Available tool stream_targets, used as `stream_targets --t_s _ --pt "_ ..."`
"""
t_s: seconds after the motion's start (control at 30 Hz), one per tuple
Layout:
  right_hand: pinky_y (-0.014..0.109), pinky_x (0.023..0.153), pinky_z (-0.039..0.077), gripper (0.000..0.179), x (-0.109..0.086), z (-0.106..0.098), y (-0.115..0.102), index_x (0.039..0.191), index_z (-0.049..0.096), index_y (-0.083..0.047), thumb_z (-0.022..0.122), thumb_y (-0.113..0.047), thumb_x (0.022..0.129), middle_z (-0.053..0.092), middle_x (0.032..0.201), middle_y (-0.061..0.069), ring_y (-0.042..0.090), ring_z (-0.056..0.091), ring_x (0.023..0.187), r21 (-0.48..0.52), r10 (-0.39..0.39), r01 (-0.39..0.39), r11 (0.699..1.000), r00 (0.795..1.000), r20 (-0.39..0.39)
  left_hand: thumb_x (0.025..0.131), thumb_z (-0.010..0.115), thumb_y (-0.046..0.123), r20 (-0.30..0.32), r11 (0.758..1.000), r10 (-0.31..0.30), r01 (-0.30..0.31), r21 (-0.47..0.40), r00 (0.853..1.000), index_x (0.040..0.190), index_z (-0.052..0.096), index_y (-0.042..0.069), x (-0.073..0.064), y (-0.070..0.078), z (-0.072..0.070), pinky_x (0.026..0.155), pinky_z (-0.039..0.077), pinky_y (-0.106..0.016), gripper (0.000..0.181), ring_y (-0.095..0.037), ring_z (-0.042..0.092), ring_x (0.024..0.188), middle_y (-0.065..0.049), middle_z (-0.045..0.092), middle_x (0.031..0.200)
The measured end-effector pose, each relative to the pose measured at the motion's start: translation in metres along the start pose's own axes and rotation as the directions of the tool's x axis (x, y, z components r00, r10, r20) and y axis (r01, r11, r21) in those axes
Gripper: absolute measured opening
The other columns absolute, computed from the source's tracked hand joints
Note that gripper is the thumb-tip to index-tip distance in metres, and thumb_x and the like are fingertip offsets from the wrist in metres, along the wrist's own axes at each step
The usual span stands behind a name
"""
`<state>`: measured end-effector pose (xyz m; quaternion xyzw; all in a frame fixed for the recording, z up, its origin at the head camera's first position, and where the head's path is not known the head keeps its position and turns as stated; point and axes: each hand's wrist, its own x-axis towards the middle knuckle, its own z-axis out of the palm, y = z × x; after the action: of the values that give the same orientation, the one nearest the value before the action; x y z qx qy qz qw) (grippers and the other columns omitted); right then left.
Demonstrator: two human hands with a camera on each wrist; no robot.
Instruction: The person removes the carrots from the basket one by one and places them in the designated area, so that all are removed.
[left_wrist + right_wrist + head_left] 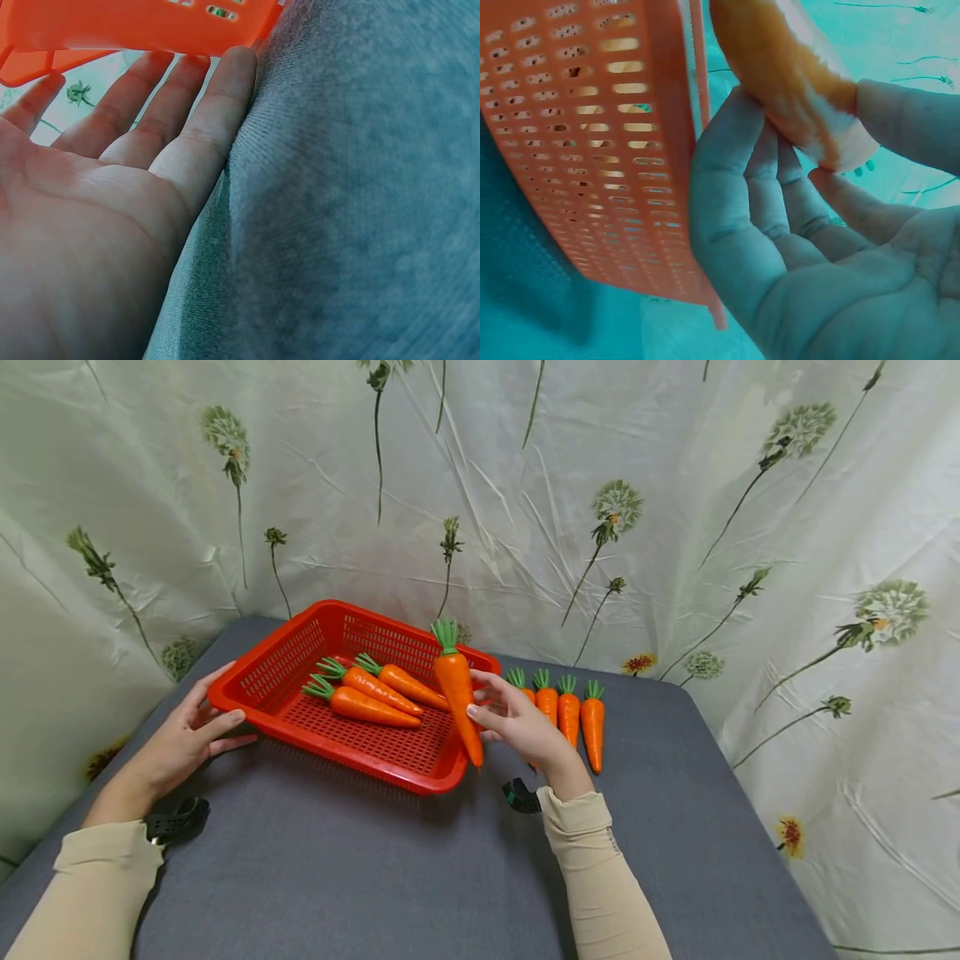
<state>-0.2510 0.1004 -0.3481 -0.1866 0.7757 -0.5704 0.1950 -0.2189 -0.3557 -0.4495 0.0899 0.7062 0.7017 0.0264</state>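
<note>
My right hand (517, 718) pinches an orange carrot (454, 685) between thumb and fingers, green top up, over the right end of a red plastic basket (352, 764). The right wrist view shows the held carrot (795, 82) beside the basket's slotted wall (592, 150). Inside the basket lie three carrots (375, 704) with green tops to the left. At the basket's left end rests my left hand (183, 739), its thumb by the rim. Nearly straight fingers (202, 135) touch the basket wall (135, 26) in the left wrist view.
Several more carrots (592, 727) lie in a row on the grey table (360, 868), right of my right hand and partly hidden by it. A pale curtain (525, 527) printed with dandelions hangs behind the table.
</note>
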Motion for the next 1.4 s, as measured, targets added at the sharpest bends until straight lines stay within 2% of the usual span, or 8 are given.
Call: stream_targets --t_s 0.33,0.6,0.83,0.97,1.17,1.4 --pt "0.034 0.088 0.055 0.060 -0.024 0.003 0.011 0.156 0.030 -0.022 0.058 -0.019 0.102 0.047 0.138 0.015 0.022 0.055 0.115 0.063 0.040 -0.038 0.997 0.999 -0.028 0.103 0.054 0.007 -0.006 1.000 -0.008 0.008 0.013 1.000 0.160 0.013 0.037 0.000 0.000 -0.001 0.078 0.061 -0.026 0.077 0.008 0.058 0.111 -0.013 0.021 0.155" --pt "0.035 0.087 0.050 0.060 -0.048 -0.009 0.023 0.157 0.028 -0.023 0.056 -0.021 0.104 0.045 0.134 0.013 0.022 0.053 0.110 0.093 0.065 -0.055 0.994 0.991 -0.113 0.103 0.054 0.007 -0.006 1.000 -0.010 0.010 0.018 1.000 0.160 0.013 0.037 0.000 0.000 0.001 0.078 0.061 -0.026 0.077 0.009 0.058 0.110 -0.014 0.022 0.154" --pt "0.041 0.091 0.051 0.064 -0.065 -0.015 0.037 0.158 0.027 -0.020 0.059 -0.023 0.103 0.043 0.133 0.015 0.022 0.053 0.110 0.048 0.089 -0.083 0.995 0.984 -0.155 0.103 0.053 0.005 0.002 1.000 0.001 0.000 -0.015 1.000 0.161 0.014 0.035 0.001 -0.001 -0.001 0.078 0.061 -0.026 0.076 0.007 0.059 0.111 -0.011 0.025 0.153" --pt "0.038 0.088 0.052 0.063 -0.072 -0.014 0.043 0.157 0.028 -0.019 0.059 -0.021 0.102 0.045 0.126 0.013 0.020 0.056 0.103 0.041 0.105 -0.100 0.994 0.980 -0.171 0.103 0.052 0.004 0.006 1.000 0.011 -0.011 -0.025 1.000 0.161 0.014 0.034 0.001 -0.002 -0.002 0.079 0.061 -0.026 0.076 0.006 0.060 0.112 -0.010 0.027 0.152" --pt "0.040 0.087 0.054 0.063 -0.084 -0.013 0.050 0.156 0.029 -0.022 0.061 -0.021 0.101 0.048 0.120 0.010 0.020 0.058 0.099 0.042 0.141 -0.135 0.990 0.970 -0.198 0.103 0.052 0.005 0.005 1.000 0.000 0.000 -0.020 1.000 0.161 0.014 0.035 0.000 -0.003 -0.002 0.078 0.061 -0.026 0.075 0.007 0.059 0.112 -0.011 0.024 0.154" --pt "0.042 0.085 0.056 0.065 -0.097 -0.009 0.062 0.156 0.028 -0.018 0.062 -0.021 0.100 0.050 0.119 0.015 0.019 0.061 0.095 0.002 0.153 -0.156 0.988 0.967 -0.203 0.103 0.052 0.006 0.003 1.000 0.000 0.000 -0.006 1.000 0.161 0.014 0.036 0.001 -0.002 -0.002 0.078 0.061 -0.026 0.075 0.008 0.058 0.112 -0.011 0.024 0.154"
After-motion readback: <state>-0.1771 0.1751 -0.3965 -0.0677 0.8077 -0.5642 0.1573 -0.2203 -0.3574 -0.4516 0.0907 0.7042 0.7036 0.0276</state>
